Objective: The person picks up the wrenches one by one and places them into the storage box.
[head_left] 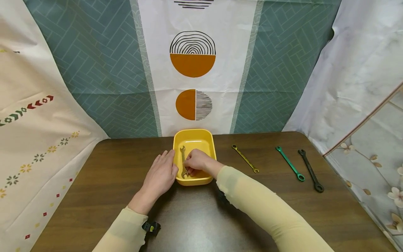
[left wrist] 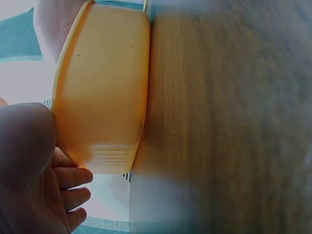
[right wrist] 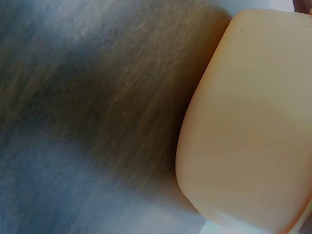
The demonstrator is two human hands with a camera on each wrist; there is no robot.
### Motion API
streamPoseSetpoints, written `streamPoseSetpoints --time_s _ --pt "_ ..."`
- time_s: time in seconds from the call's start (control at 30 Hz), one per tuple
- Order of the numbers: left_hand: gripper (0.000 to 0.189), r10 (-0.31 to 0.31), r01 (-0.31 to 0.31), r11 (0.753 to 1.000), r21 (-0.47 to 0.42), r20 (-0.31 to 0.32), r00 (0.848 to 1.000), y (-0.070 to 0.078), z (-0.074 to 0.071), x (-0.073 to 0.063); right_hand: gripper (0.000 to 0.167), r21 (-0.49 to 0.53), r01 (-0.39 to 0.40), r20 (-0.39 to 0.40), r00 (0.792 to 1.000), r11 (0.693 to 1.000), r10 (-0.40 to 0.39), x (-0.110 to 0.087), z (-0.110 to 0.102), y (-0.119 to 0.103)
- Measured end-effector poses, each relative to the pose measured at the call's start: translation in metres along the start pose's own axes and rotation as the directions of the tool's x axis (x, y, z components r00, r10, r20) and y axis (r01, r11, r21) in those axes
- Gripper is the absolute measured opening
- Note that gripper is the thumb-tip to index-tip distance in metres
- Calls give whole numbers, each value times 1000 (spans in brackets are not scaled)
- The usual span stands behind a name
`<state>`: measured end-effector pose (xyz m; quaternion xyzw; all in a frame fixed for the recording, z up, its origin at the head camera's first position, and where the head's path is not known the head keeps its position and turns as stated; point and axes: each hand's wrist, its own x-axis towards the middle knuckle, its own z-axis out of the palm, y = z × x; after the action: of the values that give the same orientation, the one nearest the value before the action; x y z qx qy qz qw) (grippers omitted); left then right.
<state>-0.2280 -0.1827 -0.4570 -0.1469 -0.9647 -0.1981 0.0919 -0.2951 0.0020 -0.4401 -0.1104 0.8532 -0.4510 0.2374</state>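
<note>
A yellow plastic tray (head_left: 194, 181) stands at the far middle of the table. In it, along the left side, lies a dull gold open-ended wrench (head_left: 183, 154), its two ends visible. My right hand (head_left: 199, 161) reaches over the right rim and pinches this wrench near its middle; the fingertips are partly hidden. My left hand (head_left: 161, 172) rests against the tray's left rim with its fingers fairly straight. In the left wrist view, the left fingers (left wrist: 73, 199) lie by the tray's outer wall (left wrist: 105, 87). The right wrist view shows only the tray's outside (right wrist: 248, 122) and tabletop.
Right of the tray, a yellow wrench (head_left: 245, 159), a green wrench (head_left: 290, 163) and a black wrench (head_left: 311, 170) lie apart on the dark wooden table (head_left: 122, 168). Patterned cloths (head_left: 107, 70) hang behind the table and at both sides.
</note>
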Motion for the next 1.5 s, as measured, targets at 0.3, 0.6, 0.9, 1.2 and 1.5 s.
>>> streamPoseSetpoints --time_s 0.3,0.6,0.9,1.2,1.5 --pt "58 12 -12 1000 5 -13 1000 -1 1 1 31 -83 5 -17 1000 997 -7 5 3 1" --pt "57 24 -24 1000 2 -25 999 -1 1 1 31 -177 40 -35 998 983 -47 3 5 0" --pt "56 45 -45 999 5 -46 998 0 -1 -1 34 -217 53 -30 998 975 -61 4 5 0" --pt "57 39 -39 999 9 -36 999 0 0 -1 36 -226 53 -26 998 973 -60 5 5 2" --pt "58 34 -34 999 22 -24 999 0 -1 0 37 -288 84 -9 996 954 -90 4 5 0"
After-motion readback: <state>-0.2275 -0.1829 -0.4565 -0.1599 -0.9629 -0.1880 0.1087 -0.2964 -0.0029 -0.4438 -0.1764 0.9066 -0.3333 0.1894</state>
